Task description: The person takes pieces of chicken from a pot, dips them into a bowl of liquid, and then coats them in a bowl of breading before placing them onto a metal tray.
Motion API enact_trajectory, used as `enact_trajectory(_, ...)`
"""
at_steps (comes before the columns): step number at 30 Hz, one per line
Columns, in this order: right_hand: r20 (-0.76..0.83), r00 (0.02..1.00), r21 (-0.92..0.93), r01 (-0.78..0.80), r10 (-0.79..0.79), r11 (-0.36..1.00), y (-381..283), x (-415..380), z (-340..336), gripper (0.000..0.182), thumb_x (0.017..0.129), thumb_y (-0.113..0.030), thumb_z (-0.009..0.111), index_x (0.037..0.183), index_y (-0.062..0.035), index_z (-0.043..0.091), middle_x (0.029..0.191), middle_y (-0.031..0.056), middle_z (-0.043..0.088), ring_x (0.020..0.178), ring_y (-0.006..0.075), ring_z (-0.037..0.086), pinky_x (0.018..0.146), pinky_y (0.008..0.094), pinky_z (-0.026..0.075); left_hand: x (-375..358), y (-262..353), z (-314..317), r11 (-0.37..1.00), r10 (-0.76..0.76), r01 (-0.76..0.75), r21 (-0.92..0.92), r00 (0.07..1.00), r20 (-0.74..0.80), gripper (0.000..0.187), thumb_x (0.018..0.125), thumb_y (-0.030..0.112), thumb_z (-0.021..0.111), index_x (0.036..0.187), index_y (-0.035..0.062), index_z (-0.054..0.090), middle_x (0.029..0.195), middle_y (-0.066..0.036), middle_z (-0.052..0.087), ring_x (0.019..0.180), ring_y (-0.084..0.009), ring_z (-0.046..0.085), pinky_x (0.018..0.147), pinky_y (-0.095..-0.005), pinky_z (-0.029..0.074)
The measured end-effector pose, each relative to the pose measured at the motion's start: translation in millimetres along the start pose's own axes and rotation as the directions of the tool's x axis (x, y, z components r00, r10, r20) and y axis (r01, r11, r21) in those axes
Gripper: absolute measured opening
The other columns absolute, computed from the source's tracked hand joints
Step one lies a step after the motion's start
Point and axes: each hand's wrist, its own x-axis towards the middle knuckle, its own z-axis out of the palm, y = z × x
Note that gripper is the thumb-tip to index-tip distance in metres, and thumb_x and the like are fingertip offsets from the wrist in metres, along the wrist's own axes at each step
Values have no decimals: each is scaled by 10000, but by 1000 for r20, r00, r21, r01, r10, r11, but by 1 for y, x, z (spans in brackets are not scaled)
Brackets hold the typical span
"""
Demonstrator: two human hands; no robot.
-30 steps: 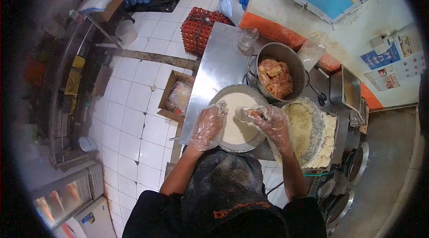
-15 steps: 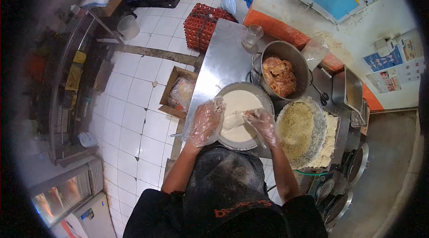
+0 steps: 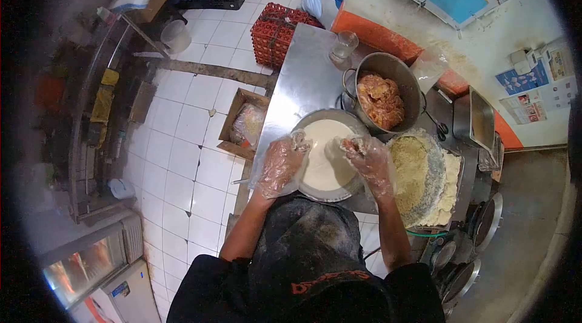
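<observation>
A wide metal bowl [image 3: 348,194] of pale, creamy batter [image 3: 327,156] stands on the steel table in front of me. My left hand [image 3: 284,164], in a clear plastic glove, is at the bowl's left rim, its fingers curled and batter on the tips. Over the right side of the bowl is my gloved right hand [image 3: 370,164], fingers bunched and smeared with batter. Whatever either hand may hold is hidden by the fingers. Right of it sits a tub of yellowish crumbly flour [image 3: 407,171]. A deep pot [image 3: 414,74] holds raw marinated meat [image 3: 381,102].
Pale coated pieces [image 3: 448,186] lie in a tray beyond the flour tub. A glass [image 3: 344,45] and black-handled scissors [image 3: 442,130] are on the steel table [image 3: 303,74]. A metal container [image 3: 473,120] stands by the wall. Left of the table is a cardboard box [image 3: 233,123].
My right hand has moved right and slightly up, away from the bowl's middle. The batter-covered lump below its fingers no longer shows, and the batter surface looks smoother. My left hand has barely shifted.
</observation>
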Motion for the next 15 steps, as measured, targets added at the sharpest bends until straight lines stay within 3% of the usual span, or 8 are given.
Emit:
enact_trajectory(4, 96, 995, -230, 3, 20, 973, -16, -5, 5, 217, 927, -281, 758, 940, -70, 708, 869, 110, 681, 707, 298, 651, 632, 418, 533, -1, 2, 1, 1000, -24, 24, 6, 999, 29, 355, 901, 325, 732, 933, -28, 711, 897, -291, 697, 896, -498, 668, 800, -565, 531)
enact_trajectory(6, 338, 941, -654, 244, -12, 716, -10, -32, 47, 236, 963, -285, 686, 930, -52, 672, 844, 115, 642, 716, 284, 647, 634, 416, 537, 0, 4, 0, 999, -35, 35, 4, 998, 43, 358, 897, 327, 735, 939, -28, 714, 903, -293, 699, 904, -497, 670, 809, -563, 532)
enact_trajectory(7, 233, 890, -298, 449, -392, 842, 6, -29, 55, 285, 1003, -311, 587, 927, -43, 648, 826, 119, 600, 702, 288, 633, 611, 422, 534, -1, 4, 1, 999, -46, 46, -1, 997, 54, 360, 894, 328, 737, 943, -27, 715, 906, -294, 699, 907, -496, 671, 814, -562, 533)
enact_trajectory(10, 190, 938, -103, 312, -290, 944, 49, -96, 135, 270, 1002, -280, 576, 922, -28, 634, 848, 129, 609, 728, 287, 635, 634, 404, 539, -3, 10, -4, 997, -78, 80, -14, 993, 91, 363, 890, 331, 739, 950, -27, 718, 912, -296, 701, 914, -495, 672, 823, -560, 534)
enact_trajectory(11, 187, 939, -100, 311, -289, 945, 42, -91, 128, 270, 1002, -280, 576, 922, -28, 634, 848, 129, 609, 728, 287, 635, 634, 404, 539, -5, 16, -14, 997, 40, -46, 58, 994, 101, 360, 896, 325, 734, 967, -28, 719, 923, -294, 703, 922, -491, 673, 834, -560, 532)
enact_trajectory(12, 306, 924, -48, 253, -227, 966, 28, -76, 109, 269, 977, -291, 616, 907, -32, 644, 854, 131, 625, 741, 289, 638, 655, 415, 538, -5, 20, -20, 976, 158, -173, 129, 980, 117, 358, 902, 319, 728, 984, -29, 721, 934, -291, 705, 930, -488, 673, 844, -560, 530)
enact_trajectory(14, 537, 835, 27, 123, -118, 992, 6, -44, 75, 279, 929, -313, 694, 878, -41, 664, 865, 137, 657, 767, 294, 645, 698, 437, 535, -2, 23, -24, 968, 180, -198, 152, 976, 126, 349, 902, 311, 728, 999, -24, 722, 942, -289, 708, 931, -483, 677, 842, -557, 534)
enact_trajectory(15, 539, 833, 29, 125, -121, 992, 13, -41, 69, 279, 929, -313, 694, 878, -41, 664, 865, 137, 657, 767, 294, 645, 698, 437, 535, -2, 25, -26, 968, 177, -197, 155, 975, 134, 345, 903, 307, 729, 1006, -22, 723, 946, -287, 709, 932, -481, 678, 841, -555, 535)
